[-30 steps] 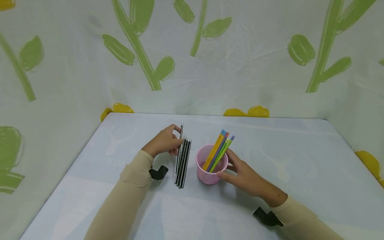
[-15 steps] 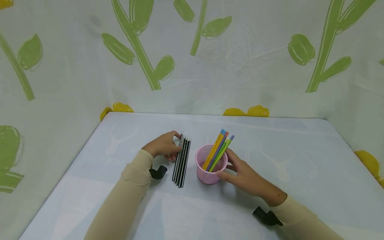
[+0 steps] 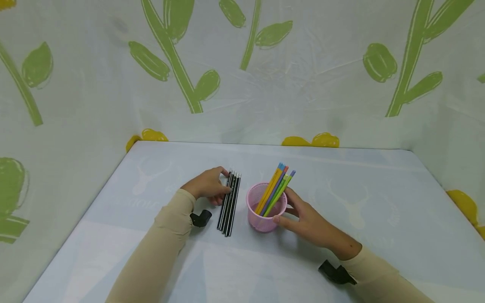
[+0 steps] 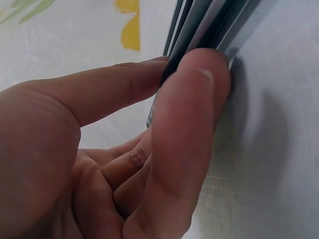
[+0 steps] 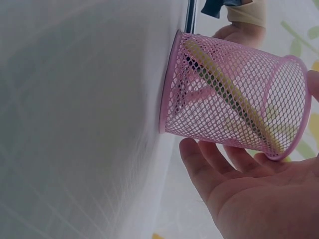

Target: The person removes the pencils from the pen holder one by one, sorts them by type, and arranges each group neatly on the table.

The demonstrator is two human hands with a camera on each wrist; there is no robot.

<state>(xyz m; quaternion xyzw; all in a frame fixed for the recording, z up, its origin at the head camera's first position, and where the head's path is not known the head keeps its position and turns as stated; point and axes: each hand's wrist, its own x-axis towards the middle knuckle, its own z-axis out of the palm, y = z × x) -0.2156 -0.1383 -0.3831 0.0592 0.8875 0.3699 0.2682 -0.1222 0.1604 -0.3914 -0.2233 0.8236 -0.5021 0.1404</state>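
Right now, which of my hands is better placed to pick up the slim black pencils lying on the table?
Probably your left hand: it pinches the slim black pencils, while your right hand is curved round the pink mesh cup, which stands between it and the pencils.

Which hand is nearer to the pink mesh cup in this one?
Right. The right hand is around the right side of the pink mesh cup; the left hand is apart from it, off to its left, touching the black pencils.
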